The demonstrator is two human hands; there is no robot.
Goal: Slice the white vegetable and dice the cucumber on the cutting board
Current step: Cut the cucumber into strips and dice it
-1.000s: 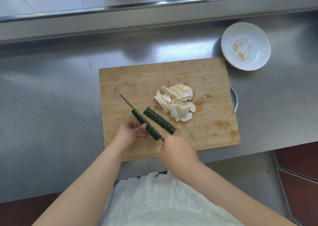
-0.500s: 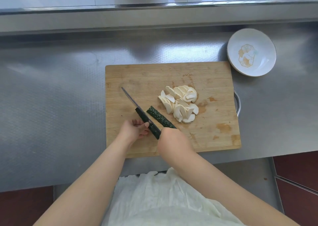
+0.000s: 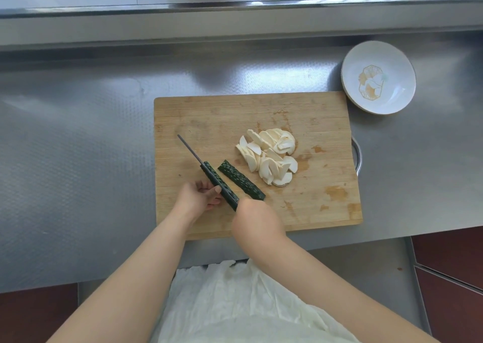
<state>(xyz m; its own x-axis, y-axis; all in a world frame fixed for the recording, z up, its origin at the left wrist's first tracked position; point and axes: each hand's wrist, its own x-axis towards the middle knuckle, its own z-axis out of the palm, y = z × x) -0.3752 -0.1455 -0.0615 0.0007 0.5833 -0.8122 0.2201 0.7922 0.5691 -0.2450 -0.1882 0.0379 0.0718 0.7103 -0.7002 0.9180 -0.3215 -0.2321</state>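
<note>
On the wooden cutting board (image 3: 313, 123) lies a pile of white vegetable slices (image 3: 266, 157). Left of the pile are two long dark green cucumber pieces side by side. My left hand (image 3: 198, 197) holds the left cucumber piece (image 3: 218, 182) with curled fingers and thumb. A knife (image 3: 190, 150), seen edge-on, runs lengthwise along that piece, its tip pointing to the far left. My right hand (image 3: 257, 218) grips the knife's handle, which is hidden under the hand. The right cucumber piece (image 3: 241, 179) lies free, its near end at my right hand.
A white plate (image 3: 392, 55) with a gold emblem stands on the steel counter (image 3: 78, 133) off the board's far right corner. A metal rim (image 3: 358, 157) pokes out from under the board's right edge. A raised steel ledge (image 3: 235, 21) runs along the back.
My right hand has moved forward along the cucumber with the knife, now covering the near end of the right piece. My left hand stays on the left piece. The view shifted slightly.
</note>
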